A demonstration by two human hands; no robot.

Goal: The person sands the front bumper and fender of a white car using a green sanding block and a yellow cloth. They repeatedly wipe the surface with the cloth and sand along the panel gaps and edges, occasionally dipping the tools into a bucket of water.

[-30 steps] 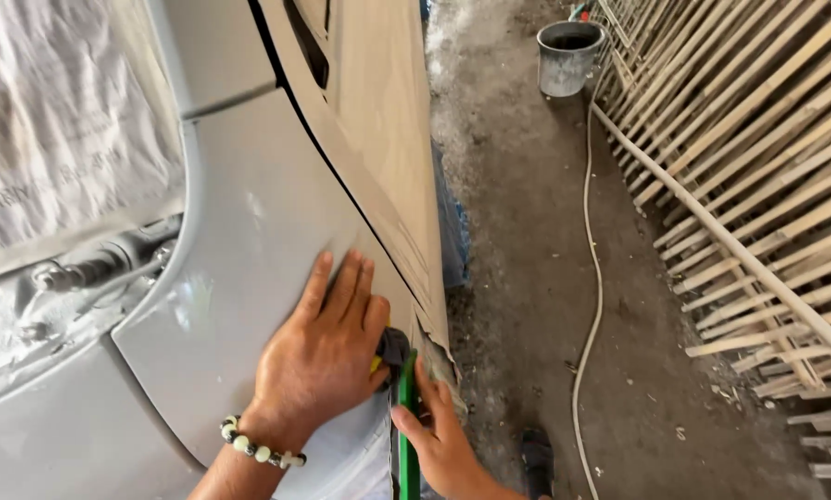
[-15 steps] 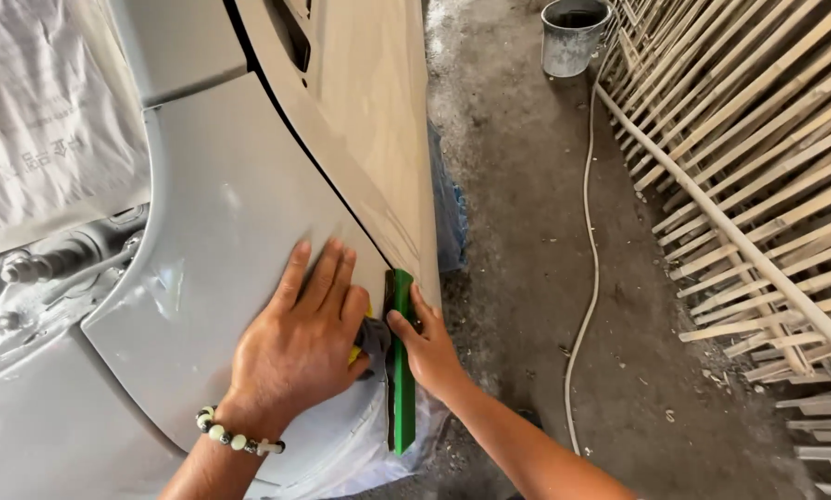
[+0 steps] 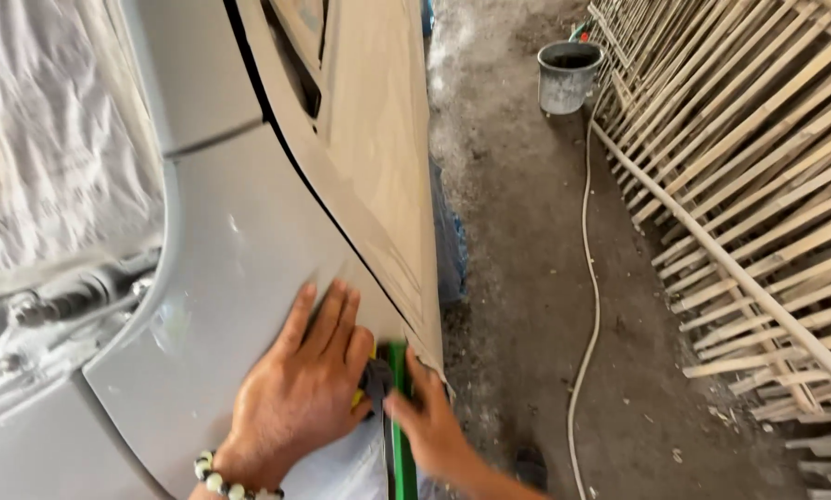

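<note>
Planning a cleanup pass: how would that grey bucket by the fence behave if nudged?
The bucket stands upright on rough concrete floor, so it would probably scrape, not slide. It looks broad and squat, so unlikely to tip. Contents aren't visible, so weight is uncertain.

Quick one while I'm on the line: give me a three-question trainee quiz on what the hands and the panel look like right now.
1. True or false: the left hand lies flat, fingers spread, on the grey car panel.
2. Which colour is the long block under the right hand? A red, B green, C white.
3. Fill in: on the concrete floor, a pale hose runs toward a grey ____ beside the slatted wooden fence.

Key: 1 true. 2 B. 3 bucket.
</note>
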